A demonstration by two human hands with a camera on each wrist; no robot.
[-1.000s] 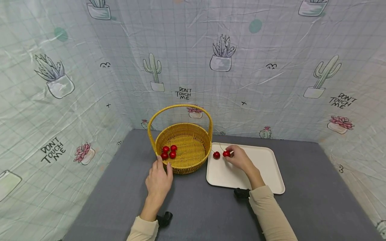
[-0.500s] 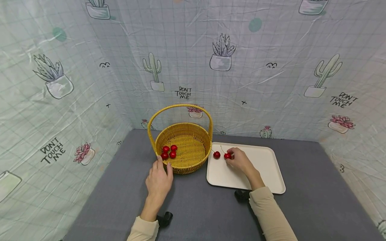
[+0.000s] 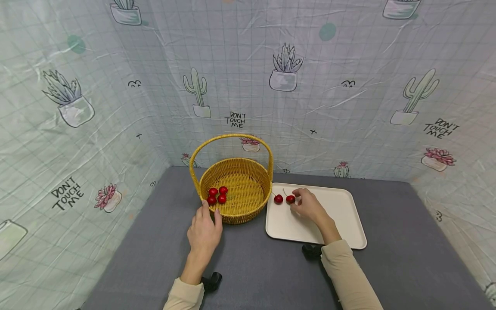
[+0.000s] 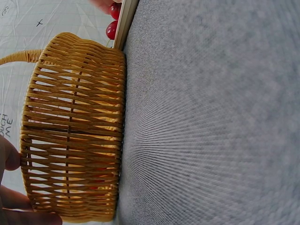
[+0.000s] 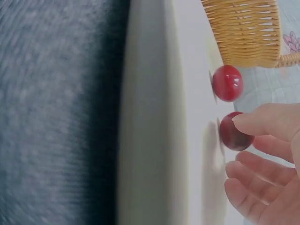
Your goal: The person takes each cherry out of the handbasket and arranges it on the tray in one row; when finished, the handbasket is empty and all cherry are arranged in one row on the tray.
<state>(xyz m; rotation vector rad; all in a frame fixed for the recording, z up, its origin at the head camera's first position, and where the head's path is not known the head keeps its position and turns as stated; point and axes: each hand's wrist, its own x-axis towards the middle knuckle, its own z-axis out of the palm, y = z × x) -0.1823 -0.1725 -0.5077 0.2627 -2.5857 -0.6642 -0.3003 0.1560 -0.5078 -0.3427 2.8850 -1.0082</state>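
My left hand [image 3: 204, 232] rests against the near left side of a round yellow wicker basket [image 3: 232, 217], its fingers and thumb touching the rim. Several red cherries [image 3: 222, 198] lie inside, at the basket's left. On a cream tray [image 3: 321, 219] to the right are two more cherries with stems. My right hand [image 3: 308, 204] reaches over the tray, thumb and fingers spread apart beside the nearer cherry [image 3: 290, 199]. In the right wrist view the thumb overlaps this darker cherry [image 5: 230, 133], which sits on the tray. The other cherry [image 5: 228, 83] stands just beyond it, towards the basket.
A tall arched handle [image 3: 232, 136] rises over the basket. The tray's left edge lies close against the basket. Both stand on a grey cloth-covered table [image 3: 255, 267], with a patterned curtain [image 3: 248, 86] behind and at the sides.
The right hand shifted slightly right with a cherry between its fingers; now the fingers have parted and the cherry lies just left of them. The left hand and basket stay put.
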